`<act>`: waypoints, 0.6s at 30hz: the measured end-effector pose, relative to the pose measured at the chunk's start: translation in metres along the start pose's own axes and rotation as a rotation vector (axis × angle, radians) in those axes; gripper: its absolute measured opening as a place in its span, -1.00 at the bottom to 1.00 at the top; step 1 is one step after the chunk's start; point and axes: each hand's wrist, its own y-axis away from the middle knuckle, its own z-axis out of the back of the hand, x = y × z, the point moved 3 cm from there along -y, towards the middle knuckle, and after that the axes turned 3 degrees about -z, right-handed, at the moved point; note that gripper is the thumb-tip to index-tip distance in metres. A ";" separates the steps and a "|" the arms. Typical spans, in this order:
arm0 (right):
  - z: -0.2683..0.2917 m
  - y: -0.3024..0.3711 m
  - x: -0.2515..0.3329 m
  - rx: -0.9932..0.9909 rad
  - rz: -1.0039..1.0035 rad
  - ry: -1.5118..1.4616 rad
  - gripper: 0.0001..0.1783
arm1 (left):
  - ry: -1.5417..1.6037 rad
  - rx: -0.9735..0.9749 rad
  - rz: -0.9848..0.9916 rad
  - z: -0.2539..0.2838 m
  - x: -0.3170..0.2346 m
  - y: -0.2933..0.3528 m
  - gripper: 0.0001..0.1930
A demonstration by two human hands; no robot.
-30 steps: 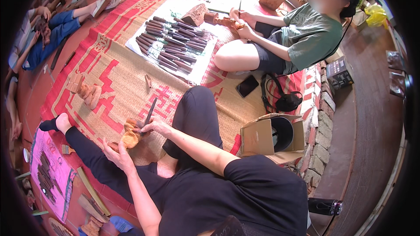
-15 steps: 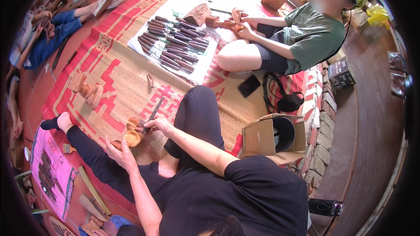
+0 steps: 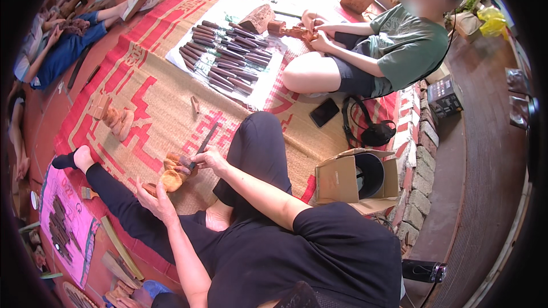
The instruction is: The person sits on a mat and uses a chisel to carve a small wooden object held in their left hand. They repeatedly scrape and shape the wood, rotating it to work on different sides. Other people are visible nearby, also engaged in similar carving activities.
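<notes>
A carved wooden piece [image 3: 170, 180], light orange with rounded forms, sits low over the mat between my legs. My left hand [image 3: 155, 199] is closed around its near left side. My right hand [image 3: 211, 161] grips a long, dark, narrow tool that looks like a file [image 3: 208, 138], slanting up and away to the right. The lower part of this tool meets or lies very near the right side of the carving; exact contact cannot be made out.
Several wood-handled carving tools [image 3: 228, 51] lie on a white cloth ahead. A person in a green shirt [image 3: 411, 45] works wood beyond. Another carving [image 3: 117, 120] lies at left. A phone [image 3: 325, 113] and a cardboard box [image 3: 337, 181] are on my right; a pink cloth [image 3: 85, 228] holds more tools.
My right hand and the file have shifted slightly to the right and toward the mat's far side. My left hand keeps its hold on the carving, almost still.
</notes>
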 end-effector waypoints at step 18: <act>-0.009 0.002 0.007 0.129 0.061 0.051 -0.64 | -0.008 -0.007 0.009 0.001 0.006 0.000 -0.39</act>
